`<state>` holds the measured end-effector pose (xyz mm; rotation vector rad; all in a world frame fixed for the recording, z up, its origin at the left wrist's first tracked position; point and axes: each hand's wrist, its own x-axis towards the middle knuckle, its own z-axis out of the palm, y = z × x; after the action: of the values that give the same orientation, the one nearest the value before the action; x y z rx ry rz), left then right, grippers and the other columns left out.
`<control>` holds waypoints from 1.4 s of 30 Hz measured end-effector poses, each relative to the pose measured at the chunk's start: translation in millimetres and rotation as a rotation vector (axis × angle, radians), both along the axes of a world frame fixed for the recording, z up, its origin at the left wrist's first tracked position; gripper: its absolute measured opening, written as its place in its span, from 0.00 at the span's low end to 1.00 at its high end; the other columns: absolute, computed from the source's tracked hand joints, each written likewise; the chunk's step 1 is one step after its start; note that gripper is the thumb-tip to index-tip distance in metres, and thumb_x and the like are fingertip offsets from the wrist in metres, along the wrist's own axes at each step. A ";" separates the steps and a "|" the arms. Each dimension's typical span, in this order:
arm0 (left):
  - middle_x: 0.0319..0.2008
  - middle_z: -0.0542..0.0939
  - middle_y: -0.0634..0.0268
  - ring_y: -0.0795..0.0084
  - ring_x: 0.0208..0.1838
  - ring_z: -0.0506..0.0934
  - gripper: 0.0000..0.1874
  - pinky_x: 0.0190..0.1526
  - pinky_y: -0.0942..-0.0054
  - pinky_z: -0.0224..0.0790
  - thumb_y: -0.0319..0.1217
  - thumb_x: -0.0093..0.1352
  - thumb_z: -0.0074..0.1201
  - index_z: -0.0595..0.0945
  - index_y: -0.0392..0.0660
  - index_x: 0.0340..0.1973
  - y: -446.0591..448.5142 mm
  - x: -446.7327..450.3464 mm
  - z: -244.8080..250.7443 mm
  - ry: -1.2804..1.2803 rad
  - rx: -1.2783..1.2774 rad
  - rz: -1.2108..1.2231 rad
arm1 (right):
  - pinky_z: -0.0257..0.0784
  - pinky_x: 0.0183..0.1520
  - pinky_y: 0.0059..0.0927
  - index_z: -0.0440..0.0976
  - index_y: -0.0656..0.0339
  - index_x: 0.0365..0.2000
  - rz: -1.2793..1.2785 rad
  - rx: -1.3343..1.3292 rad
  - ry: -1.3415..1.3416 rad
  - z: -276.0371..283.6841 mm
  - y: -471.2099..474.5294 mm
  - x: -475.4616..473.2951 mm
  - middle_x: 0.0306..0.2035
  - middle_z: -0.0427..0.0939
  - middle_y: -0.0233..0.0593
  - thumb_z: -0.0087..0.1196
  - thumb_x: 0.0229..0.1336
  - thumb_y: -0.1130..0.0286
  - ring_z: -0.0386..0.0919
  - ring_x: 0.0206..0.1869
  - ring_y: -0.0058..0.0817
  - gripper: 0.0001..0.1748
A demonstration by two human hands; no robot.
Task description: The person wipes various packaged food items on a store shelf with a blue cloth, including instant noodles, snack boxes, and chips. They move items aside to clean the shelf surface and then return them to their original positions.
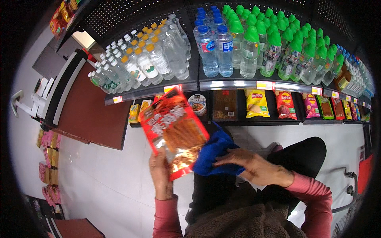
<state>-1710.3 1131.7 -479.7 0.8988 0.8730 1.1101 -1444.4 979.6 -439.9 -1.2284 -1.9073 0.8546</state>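
Observation:
A red snack pouch with a picture of brown strips is gripped at its lower left edge by my left hand. It is tilted, with its printed front towards me. Bunched blue cloth is held in my right hand, against or close beside the pouch's right edge; whether they touch is hard to tell. My right fingers lie over the cloth and are slightly blurred. Behind the pouch, part of the bottom shelf is hidden.
The shelf ahead carries rows of bottles with white, yellow, blue and green caps. Below it stand Lay's chip bags and a white instant-food tub. A brown counter is at left, a metal cart frame at right.

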 end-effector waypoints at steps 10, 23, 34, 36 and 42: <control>0.62 0.76 0.50 0.56 0.60 0.79 0.21 0.59 0.56 0.78 0.29 0.78 0.41 0.68 0.34 0.65 94.3 -76.7 -109.1 -0.061 -0.234 -0.004 | 0.70 0.59 0.32 0.73 0.68 0.58 -0.689 -0.352 0.058 0.3 -19.8 139.4 0.48 0.82 0.48 0.55 0.71 0.65 0.79 0.51 0.33 0.22; 0.49 0.83 0.59 0.62 0.49 0.83 0.14 0.47 0.62 0.81 0.29 0.73 0.48 0.78 0.41 0.52 338.9 -8.6 -211.7 0.394 -0.233 -0.175 | 0.75 0.43 0.32 0.73 0.68 0.52 -0.515 -0.596 0.120 -27.1 14.6 170.3 0.36 0.79 0.45 0.52 0.71 0.71 0.77 0.36 0.27 0.14; 0.35 0.83 0.66 0.73 0.36 0.79 0.12 0.40 0.70 0.73 0.31 0.71 0.56 0.83 0.39 0.47 408.5 7.6 -304.8 0.676 0.225 -0.110 | 0.75 0.51 0.40 0.73 0.65 0.52 -0.479 -0.546 0.034 -34.3 35.0 173.7 0.40 0.82 0.55 0.53 0.64 0.77 0.83 0.46 0.51 0.15; 0.36 0.85 0.63 0.70 0.39 0.81 0.13 0.43 0.69 0.73 0.30 0.71 0.56 0.83 0.37 0.49 408.0 3.0 -314.6 0.725 0.404 -0.089 | 0.75 0.51 0.40 0.73 0.65 0.51 -0.468 -0.536 0.033 -35.2 35.9 174.1 0.41 0.82 0.55 0.53 0.64 0.77 0.82 0.46 0.53 0.15; 0.53 0.82 0.48 0.47 0.54 0.80 0.19 0.56 0.57 0.72 0.28 0.69 0.59 0.78 0.33 0.55 365.5 31.9 -269.8 1.117 0.697 0.209 | 0.74 0.48 0.42 0.73 0.65 0.51 -0.470 -0.515 0.032 -33.4 33.8 171.2 0.38 0.81 0.55 0.53 0.66 0.74 0.82 0.44 0.53 0.14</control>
<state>-1678.4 1497.2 -749.5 2.1488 1.5257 1.0649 -1273.2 1013.4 -473.3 -1.8570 -1.3132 1.1239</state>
